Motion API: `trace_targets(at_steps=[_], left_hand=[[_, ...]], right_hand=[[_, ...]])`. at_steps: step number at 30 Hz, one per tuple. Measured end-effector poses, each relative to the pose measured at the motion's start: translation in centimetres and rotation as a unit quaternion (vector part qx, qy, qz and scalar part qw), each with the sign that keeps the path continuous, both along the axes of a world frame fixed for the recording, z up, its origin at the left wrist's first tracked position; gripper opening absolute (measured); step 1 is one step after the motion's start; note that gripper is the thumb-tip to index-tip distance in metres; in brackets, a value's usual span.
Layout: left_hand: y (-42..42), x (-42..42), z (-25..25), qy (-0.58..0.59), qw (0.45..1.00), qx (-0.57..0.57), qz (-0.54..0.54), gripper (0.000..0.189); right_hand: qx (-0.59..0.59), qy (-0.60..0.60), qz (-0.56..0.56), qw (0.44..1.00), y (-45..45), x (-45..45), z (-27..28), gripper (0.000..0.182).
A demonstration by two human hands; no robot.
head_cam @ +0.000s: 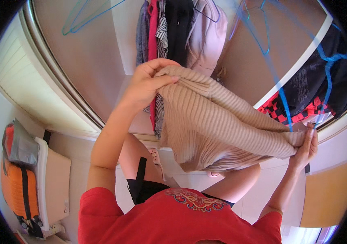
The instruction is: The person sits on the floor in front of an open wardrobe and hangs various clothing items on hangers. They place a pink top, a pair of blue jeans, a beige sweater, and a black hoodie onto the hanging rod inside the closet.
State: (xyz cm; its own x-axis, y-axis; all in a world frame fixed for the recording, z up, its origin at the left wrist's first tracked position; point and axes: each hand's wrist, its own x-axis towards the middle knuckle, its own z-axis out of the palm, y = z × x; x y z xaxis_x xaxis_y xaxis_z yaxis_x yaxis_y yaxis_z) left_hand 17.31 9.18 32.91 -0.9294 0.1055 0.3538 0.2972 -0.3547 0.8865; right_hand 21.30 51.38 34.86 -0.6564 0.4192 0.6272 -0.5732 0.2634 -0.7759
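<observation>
A beige ribbed knit garment [216,119] is stretched out in front of me, sagging between my hands. My left hand [149,80] pinches its upper left edge between thumb and fingers. Lower down on the right, my right hand [306,149] grips the opposite end. A blue clothes hanger [285,106], partly blurred, runs down to the garment beside my right hand. Whether that hand also holds the hanger, I cannot tell.
Several clothes, among them a pale pink garment [207,36], hang in the wardrobe ahead. Other thin hangers [265,30] are above. Black clothing with red checks [304,79] is at right. On the left stand an orange suitcase [21,189] and a white-rimmed bin [54,183].
</observation>
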Motion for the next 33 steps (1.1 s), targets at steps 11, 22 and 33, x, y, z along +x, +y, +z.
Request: trace_targets(at_steps=[11, 22, 33], left_hand=[[2.5, 2.4, -3.6, -0.152, 0.987, 0.048, -0.035, 0.024], [4.3, 7.1, -7.3, -0.209, 0.971, 0.115, 0.016, 0.027], [3.9, 11.0, -8.5, -0.210, 0.968, 0.107, 0.092, 0.029]], right_hand=[[-0.021, -0.057, 0.287, 0.956, -2.4, 0.6, 0.7, 0.013], [0.137, 0.018, -0.120, 0.983, 0.4, 0.4, 8.0, 0.032], [0.415, 0.041, -0.342, 0.842, -5.2, -18.2, 13.7, 0.022]])
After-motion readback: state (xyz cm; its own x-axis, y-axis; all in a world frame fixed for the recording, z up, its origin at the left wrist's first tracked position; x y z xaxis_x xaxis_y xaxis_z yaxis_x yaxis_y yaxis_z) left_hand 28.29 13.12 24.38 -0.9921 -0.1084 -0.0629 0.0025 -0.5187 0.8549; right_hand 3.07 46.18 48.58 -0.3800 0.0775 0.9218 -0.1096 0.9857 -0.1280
